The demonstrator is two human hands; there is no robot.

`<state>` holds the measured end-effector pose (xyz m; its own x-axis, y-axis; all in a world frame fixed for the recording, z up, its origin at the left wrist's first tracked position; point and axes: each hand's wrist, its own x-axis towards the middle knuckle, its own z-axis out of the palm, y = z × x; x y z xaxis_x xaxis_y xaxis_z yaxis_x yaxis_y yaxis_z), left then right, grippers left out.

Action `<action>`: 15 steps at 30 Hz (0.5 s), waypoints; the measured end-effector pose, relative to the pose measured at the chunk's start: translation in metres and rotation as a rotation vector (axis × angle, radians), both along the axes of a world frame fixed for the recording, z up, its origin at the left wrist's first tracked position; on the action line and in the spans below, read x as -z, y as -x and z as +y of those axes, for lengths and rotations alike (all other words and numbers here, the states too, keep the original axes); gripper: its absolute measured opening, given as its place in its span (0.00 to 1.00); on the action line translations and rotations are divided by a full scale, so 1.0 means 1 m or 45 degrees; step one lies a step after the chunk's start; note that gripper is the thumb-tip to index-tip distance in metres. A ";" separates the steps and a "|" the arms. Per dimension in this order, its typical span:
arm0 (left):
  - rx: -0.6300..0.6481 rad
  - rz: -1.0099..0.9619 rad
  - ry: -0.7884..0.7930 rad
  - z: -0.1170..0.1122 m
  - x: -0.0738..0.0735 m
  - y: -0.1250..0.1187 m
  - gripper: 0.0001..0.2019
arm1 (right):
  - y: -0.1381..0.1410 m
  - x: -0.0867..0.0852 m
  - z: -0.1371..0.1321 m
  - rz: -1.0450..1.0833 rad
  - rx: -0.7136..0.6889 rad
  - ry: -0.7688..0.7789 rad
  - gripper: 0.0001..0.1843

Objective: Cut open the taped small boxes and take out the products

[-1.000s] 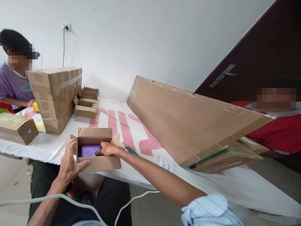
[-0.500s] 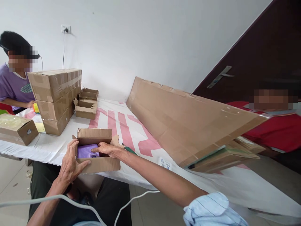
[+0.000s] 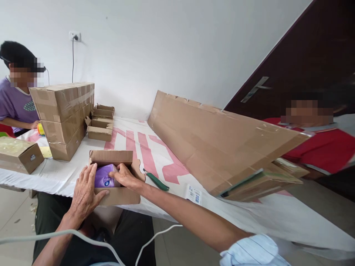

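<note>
A small open cardboard box sits at the near edge of the white table. A purple packet stands tilted up inside it. My left hand grips the box's left front corner, thumb on the front wall. My right hand rests in the box with its fingers curled on the purple packet's right side. A green-handled tool lies just right of the box.
A stack of taped cartons and small open boxes stand at the back left. A long flattened cardboard sheet lies across the right. A carton sits far left. One person sits at the left, another in red at the right.
The purple packet has risen from lying flat in the box to tilted up, pulled by my right hand. My left hand has slid a little farther over the box's corner.
</note>
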<state>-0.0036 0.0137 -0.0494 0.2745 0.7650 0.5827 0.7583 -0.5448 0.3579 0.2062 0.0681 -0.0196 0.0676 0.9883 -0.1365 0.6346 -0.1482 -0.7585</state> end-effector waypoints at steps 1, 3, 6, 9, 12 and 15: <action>-0.005 0.014 0.005 0.000 -0.001 -0.001 0.51 | 0.000 -0.004 -0.002 -0.022 0.019 -0.029 0.22; -0.004 0.032 0.021 0.000 -0.002 -0.002 0.50 | -0.002 -0.013 -0.006 -0.027 0.026 -0.104 0.26; -0.010 0.033 0.042 0.003 -0.001 -0.005 0.50 | -0.005 -0.022 -0.013 0.020 0.005 -0.241 0.31; 0.028 0.040 0.016 0.009 -0.001 -0.007 0.50 | -0.008 -0.021 -0.016 0.134 -0.009 -0.321 0.31; 0.079 0.075 -0.062 0.014 -0.010 -0.008 0.49 | -0.009 -0.013 -0.012 0.376 0.006 -0.242 0.27; 0.027 0.156 -0.137 0.012 -0.029 -0.006 0.48 | -0.006 -0.007 -0.002 0.681 0.048 -0.034 0.21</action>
<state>0.0026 0.0261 -0.0200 0.3640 0.6932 0.6221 0.7807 -0.5913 0.2021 0.2125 0.0658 -0.0126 0.0308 0.9902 -0.1364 0.1528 -0.1395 -0.9784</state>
